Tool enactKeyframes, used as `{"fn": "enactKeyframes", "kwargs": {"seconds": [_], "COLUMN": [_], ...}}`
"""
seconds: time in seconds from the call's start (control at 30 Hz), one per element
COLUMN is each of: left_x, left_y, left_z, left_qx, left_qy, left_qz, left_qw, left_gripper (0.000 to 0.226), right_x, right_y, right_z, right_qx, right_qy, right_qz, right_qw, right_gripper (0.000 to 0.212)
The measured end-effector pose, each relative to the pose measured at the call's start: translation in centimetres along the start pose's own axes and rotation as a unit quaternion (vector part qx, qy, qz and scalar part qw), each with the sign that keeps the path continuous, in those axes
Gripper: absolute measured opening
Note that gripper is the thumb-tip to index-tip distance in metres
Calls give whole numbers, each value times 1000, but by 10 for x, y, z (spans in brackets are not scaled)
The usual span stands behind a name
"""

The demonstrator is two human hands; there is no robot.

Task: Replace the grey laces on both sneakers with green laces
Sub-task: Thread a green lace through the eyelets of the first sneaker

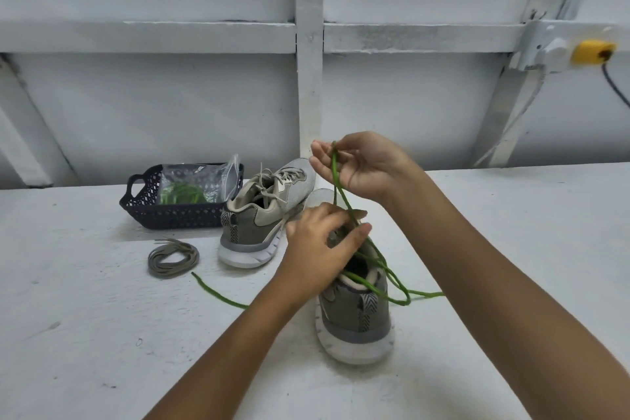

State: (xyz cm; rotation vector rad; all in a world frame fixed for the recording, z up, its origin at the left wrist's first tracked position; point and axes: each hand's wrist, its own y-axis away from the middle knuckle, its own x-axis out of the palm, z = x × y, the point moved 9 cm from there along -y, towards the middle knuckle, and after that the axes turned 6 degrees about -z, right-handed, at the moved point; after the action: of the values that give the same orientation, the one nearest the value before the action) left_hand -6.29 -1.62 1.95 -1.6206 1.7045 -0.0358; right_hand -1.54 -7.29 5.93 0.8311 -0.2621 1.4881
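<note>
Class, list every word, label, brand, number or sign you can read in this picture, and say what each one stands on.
No text is readable in this view.
Clear zip bag in the black basket: dark marks near its top, too blurred to read.
Far sneaker: pale mark on its side, no letters legible.
Near sneaker: chevron-patterned heel tab only, no words.
Yellow plug: nothing legible.

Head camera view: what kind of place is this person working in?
Probably a workshop or utility room, though that's a guess: a rough white-painted table, a bare wall with exposed painted framing, and a surface-mounted socket box holding a yellow plug.
</note>
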Motion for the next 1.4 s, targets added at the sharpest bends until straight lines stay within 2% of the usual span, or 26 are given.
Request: {"fn": "enactKeyframes", "kwargs": {"seconds": [0.07,0.13,0.3,0.47,0.6,0.67,0.7,0.8,0.9,1.0,1.07,1.3,1.4], "left_x": [-3,-11,-41,-57,-73,-70,-64,-29,-6,-4,-7,-32,-33], "left_y": [-4,-9,-40,-69,-82,-80,-76,-57,-44,-49,-54,-79,-79], "left_z": [-2,1,25,49,63,67,68,60,48,46,51,74,76], "left_qx": [-12,-57,-179,-302,-318,-324,-328,-315,-274,-258,-276,-340,-343], "left_qy": [57,153,369,432,474,463,440,345,337,363,375,449,430], "left_qz": [-6,-10,-58,-63,-113,-109,-90,26,100,82,48,-75,-80], "left_qw": [998,986,910,847,813,817,831,884,895,891,884,823,831], "left_gripper": [26,19,25,23,22,21,21,23,19,14,14,17,17], "right_x": [-3,-9,-33,-41,-45,-47,-47,-46,-45,-47,-49,-65,-72], "right_y": [-5,-8,-7,1,4,4,3,2,0,-2,-3,-1,1], "right_z": [0,1,-11,-26,-22,-21,-20,-20,-21,-23,-23,-21,-17], "right_qx": [-3,-10,6,-14,-62,-70,-72,-74,-74,-66,-62,-45,-45], "right_qy": [-9,10,121,258,304,296,290,278,272,267,262,247,244], "right_qz": [-4,-7,8,77,87,84,82,70,58,52,51,54,51], "right_qw": [1000,1000,993,963,947,949,951,955,958,960,962,966,967], "right_gripper": [28,29,34,29,26,26,26,26,25,26,26,25,26]}}
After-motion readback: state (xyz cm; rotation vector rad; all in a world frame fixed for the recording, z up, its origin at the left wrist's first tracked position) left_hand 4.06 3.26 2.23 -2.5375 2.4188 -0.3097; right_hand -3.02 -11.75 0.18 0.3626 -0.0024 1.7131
